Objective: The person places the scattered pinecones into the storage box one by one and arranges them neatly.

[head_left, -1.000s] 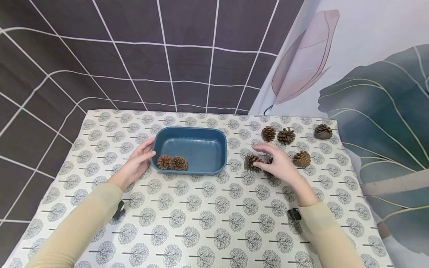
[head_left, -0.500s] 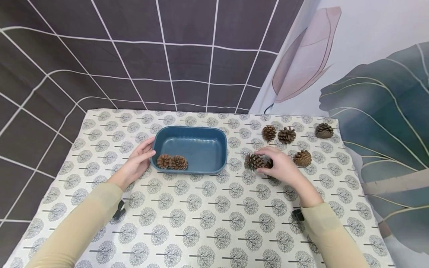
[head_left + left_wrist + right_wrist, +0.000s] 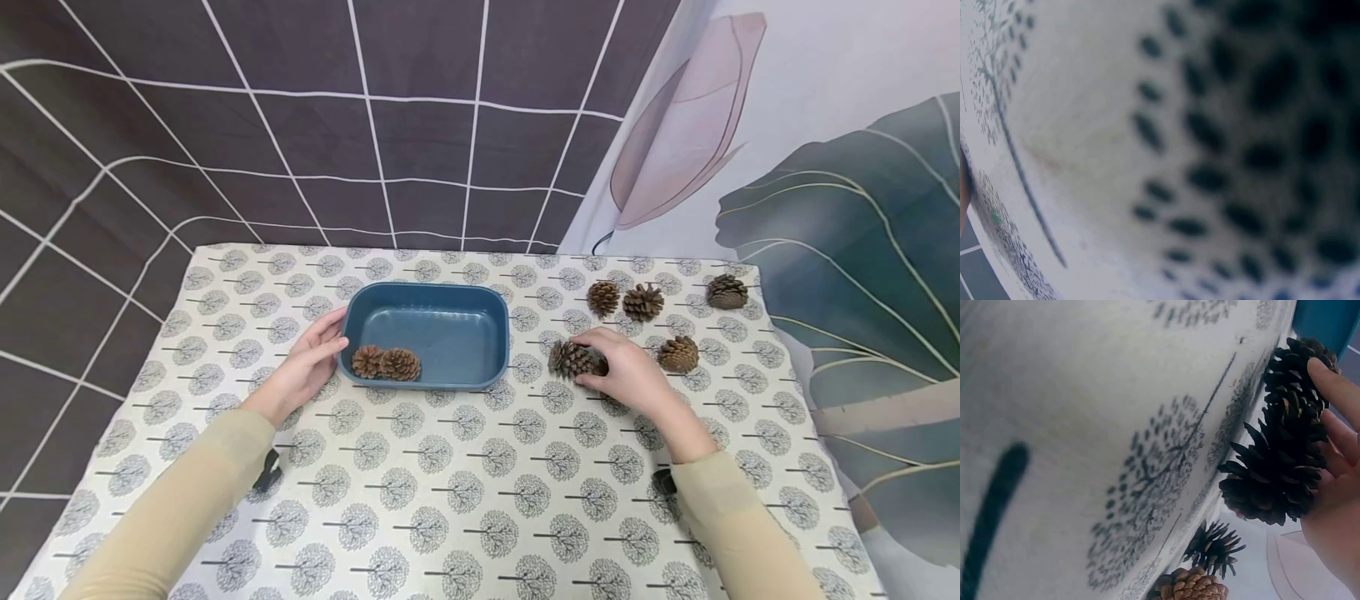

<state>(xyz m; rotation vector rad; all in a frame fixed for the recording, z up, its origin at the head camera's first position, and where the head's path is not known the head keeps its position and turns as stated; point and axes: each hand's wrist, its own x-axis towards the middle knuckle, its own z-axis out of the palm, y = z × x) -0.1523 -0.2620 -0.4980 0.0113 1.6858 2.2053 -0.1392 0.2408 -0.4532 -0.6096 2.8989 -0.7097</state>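
In the head view, my left hand (image 3: 303,367) holds the left side of a blue rectangular container (image 3: 465,385), thumb over the rim. Two brown pine cones (image 3: 401,364) lie inside, in its near left corner. To the right of the container, my right hand (image 3: 626,371) grips a pair of pine cones (image 3: 573,359) on the patterned cloth, thumb and fingers on either side. The right wrist view shows these two cones (image 3: 1275,465) end to end, thumb on the far one. Only blurred cloth (image 3: 1085,150) and a sliver of skin fill the left wrist view.
Beyond the right hand lie two more pine cones (image 3: 642,302) side by side. Another pine cone (image 3: 678,354) sits just right of that hand, and one (image 3: 727,292) near the table's far right corner. A dark tiled backdrop (image 3: 420,142) stands behind the table.
My right thumb and fingers have drawn in around the pine cones, bringing the two together. The left hand and the container have stayed in place.
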